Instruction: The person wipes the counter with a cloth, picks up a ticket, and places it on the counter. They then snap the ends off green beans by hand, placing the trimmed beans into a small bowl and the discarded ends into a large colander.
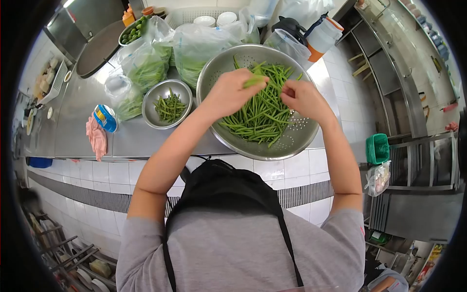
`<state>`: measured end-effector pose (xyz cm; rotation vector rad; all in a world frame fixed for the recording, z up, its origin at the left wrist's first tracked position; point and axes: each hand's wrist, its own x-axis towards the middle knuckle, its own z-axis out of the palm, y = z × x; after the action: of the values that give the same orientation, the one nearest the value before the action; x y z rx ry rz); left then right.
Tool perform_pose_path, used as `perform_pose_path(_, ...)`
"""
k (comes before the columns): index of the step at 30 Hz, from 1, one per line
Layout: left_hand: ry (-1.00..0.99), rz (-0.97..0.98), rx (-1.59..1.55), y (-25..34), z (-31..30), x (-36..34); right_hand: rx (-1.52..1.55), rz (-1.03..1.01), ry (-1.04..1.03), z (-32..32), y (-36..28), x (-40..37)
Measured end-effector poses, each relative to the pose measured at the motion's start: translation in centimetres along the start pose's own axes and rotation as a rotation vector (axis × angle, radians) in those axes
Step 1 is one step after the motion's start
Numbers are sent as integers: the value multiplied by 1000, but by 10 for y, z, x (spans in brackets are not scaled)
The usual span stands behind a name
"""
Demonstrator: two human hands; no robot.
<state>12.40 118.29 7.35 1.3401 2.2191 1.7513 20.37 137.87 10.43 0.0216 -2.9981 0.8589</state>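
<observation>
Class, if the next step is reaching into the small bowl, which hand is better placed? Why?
Probably the left hand: it is nearer the small bowl, though the beans it holds may need putting down first. The right hand, farther off over the colander, would likely cross the left arm.

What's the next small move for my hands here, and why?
Probably bring your bare right hand to the slender green beans in your bare left hand: they're held above the wide perforated steel colander, with the right hand close by.
</observation>
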Motion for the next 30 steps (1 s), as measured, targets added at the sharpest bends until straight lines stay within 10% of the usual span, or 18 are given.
perform_pose_path(9,-179,45,186,1,-11,7,502,-80,83,15,-35,21)
perform_pose_path(13,-55,-332,-73,1,-34,9,1262,-8,-22,39,-24,45)
perform_pose_path(17,19,-472,-333,-10,-52,7,-29,-170,-375,105,6,51)
perform_pose_path(21,-183,-348,-37,-20,-46,0,58,-253,-279,106,6,61)
perform_pose_path(24,-480,-170,314,-27,-36,-3,403,170,-271,60,11,65)
perform_pose_path(30,-513,-164,528,-23,25,23,74,113,-368,22,59,24)
